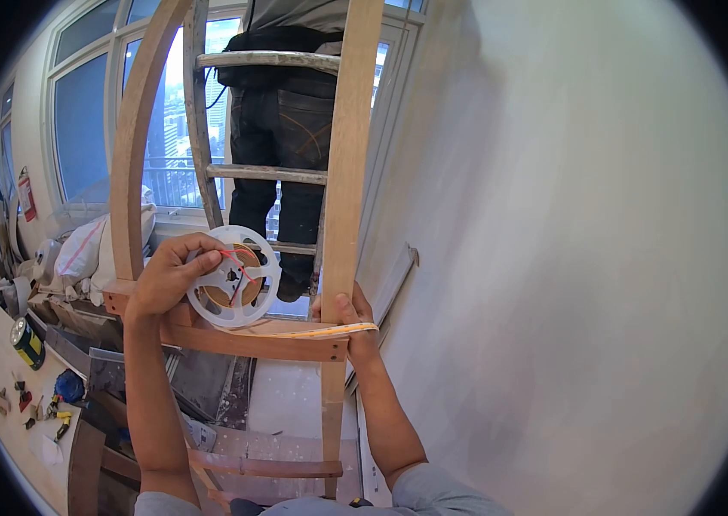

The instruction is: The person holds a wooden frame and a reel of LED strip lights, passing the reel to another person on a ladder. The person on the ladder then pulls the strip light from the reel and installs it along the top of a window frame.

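Observation:
My left hand (166,277) is closed on a white plastic reel (270,288) of LED strip, with thin red wires by the thumb. From the reel's underside, a white and yellow LED strip (316,331) runs right along the top of a wooden ladder rung (243,344). My right hand (357,322) is wrapped around the upright wooden ladder rail (344,189), thumb toward me. The strip's right end lies against this hand; whether the fingers also pinch it is hidden.
Beyond the rung, a person in dark trousers (282,129) stands on another ladder (269,173) before a window. A wall (570,258) rises on the right. At lower left, a worktop (3,344) bears a can (27,343), a blue object (69,386) and small tools.

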The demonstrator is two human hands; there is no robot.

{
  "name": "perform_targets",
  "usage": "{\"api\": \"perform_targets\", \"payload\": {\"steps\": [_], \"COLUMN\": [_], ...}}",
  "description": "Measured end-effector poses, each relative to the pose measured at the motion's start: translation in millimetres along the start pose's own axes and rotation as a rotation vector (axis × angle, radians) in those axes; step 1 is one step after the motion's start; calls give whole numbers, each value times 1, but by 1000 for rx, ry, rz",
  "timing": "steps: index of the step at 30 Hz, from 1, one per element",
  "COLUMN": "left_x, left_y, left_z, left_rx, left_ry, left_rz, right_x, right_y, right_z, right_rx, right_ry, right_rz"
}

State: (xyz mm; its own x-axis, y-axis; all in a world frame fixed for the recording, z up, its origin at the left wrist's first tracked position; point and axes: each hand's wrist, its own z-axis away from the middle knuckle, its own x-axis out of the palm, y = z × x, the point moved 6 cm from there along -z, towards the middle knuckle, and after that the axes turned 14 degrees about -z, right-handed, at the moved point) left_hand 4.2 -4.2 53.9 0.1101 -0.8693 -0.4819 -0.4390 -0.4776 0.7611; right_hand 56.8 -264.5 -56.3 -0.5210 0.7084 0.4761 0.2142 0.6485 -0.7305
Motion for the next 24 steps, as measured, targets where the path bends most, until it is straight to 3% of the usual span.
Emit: {"api": "perform_targets", "payload": {"steps": [24], "left_x": [0], "left_y": [1], "left_z": [1], "left_rx": [14], "left_ry": [-3], "left_rz": [-11], "right_x": [3], "right_y": [-1], "right_z": [1], "right_rx": [-20], "right_ry": [-9], "right_rz": [-7]}}
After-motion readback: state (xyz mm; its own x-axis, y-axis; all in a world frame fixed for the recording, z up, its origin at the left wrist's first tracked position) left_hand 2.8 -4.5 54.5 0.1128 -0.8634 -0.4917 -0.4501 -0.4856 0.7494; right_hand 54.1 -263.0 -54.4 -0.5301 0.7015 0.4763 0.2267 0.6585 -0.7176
